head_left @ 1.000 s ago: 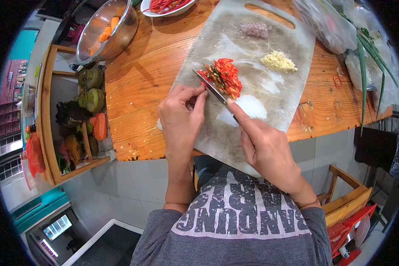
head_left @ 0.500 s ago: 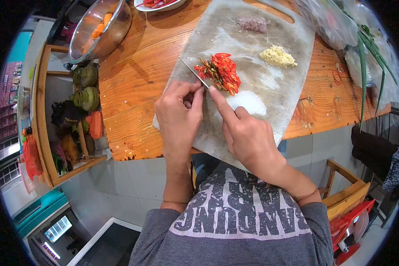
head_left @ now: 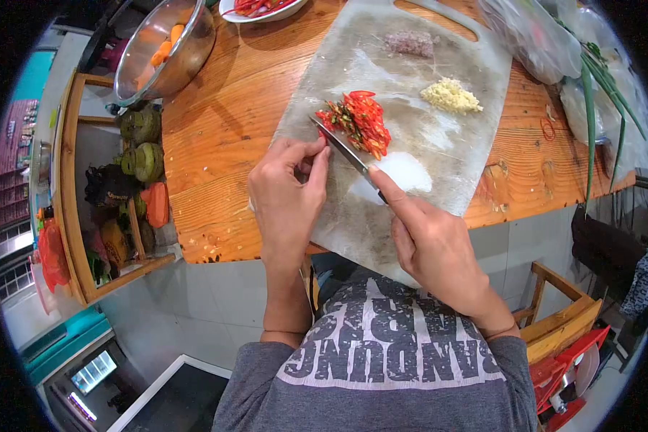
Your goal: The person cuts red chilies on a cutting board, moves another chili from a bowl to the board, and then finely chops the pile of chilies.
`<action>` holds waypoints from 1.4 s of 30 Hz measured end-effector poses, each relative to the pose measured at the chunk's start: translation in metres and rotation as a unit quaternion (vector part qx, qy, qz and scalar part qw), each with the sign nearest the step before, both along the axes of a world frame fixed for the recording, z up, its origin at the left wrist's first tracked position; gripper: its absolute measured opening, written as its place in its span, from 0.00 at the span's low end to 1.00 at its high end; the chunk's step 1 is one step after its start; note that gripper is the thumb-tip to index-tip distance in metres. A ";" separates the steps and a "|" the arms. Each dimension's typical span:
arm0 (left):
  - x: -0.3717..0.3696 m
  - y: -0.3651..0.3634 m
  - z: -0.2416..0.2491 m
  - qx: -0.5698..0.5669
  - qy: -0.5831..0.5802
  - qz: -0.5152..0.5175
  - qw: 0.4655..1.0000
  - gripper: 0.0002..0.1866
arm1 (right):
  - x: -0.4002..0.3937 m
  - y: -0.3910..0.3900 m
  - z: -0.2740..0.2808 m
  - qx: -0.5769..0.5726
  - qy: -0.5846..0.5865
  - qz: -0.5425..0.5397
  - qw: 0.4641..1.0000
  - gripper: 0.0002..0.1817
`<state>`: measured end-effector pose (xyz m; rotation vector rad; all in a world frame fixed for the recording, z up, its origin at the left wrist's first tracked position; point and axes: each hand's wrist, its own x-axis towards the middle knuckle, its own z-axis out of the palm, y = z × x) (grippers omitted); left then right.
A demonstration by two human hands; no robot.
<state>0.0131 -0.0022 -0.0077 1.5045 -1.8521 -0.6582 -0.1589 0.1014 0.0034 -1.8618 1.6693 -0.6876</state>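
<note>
My right hand point(head_left: 432, 234) grips a knife point(head_left: 347, 153), its forefinger stretched along the back of the blade. The blade slants up and left, its tip beside a heap of sliced red chilies point(head_left: 363, 121). My left hand point(head_left: 288, 183) is closed in a pinch just left of the blade, on a red chili point(head_left: 322, 135) that shows only as a small bit at the fingertips. Beneath both hands lies a worn, pale cutting board point(head_left: 331, 216). Minced garlic point(head_left: 451, 96) and a pinkish chopped heap point(head_left: 410, 45) sit farther up the board.
A metal bowl point(head_left: 133, 75) with carrots point(head_left: 167, 49) stands at the table's upper left, near a white dish of red chilies point(head_left: 259, 9). Plastic bags point(head_left: 540, 43) and green onions point(head_left: 590, 101) lie at the right. A wooden shelf point(head_left: 68, 194) holds vegetables at the left.
The knife has drawn back down and right with my right hand, its tip now nearer the chili heap. My left hand has stayed almost in place.
</note>
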 end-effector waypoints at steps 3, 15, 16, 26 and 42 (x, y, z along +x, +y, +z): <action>-0.001 0.000 -0.002 0.004 0.014 0.010 1.000 0.07 | 0.000 0.001 0.004 0.007 0.013 0.000 1.000 0.39; -0.004 -0.005 0.001 0.011 0.018 0.002 1.000 0.06 | 0.001 0.001 0.006 0.008 0.014 -0.001 1.000 0.38; -0.004 -0.005 0.000 0.010 0.019 0.002 1.000 0.06 | 0.002 0.001 0.005 0.006 0.017 0.000 1.000 0.38; -0.001 -0.008 -0.002 0.007 0.011 -0.024 1.000 0.06 | 0.010 -0.011 0.002 0.015 0.051 0.004 0.999 0.41; -0.002 -0.005 -0.001 -0.018 -0.030 -0.003 0.999 0.06 | -0.009 0.005 0.007 0.018 -0.007 -0.004 1.000 0.39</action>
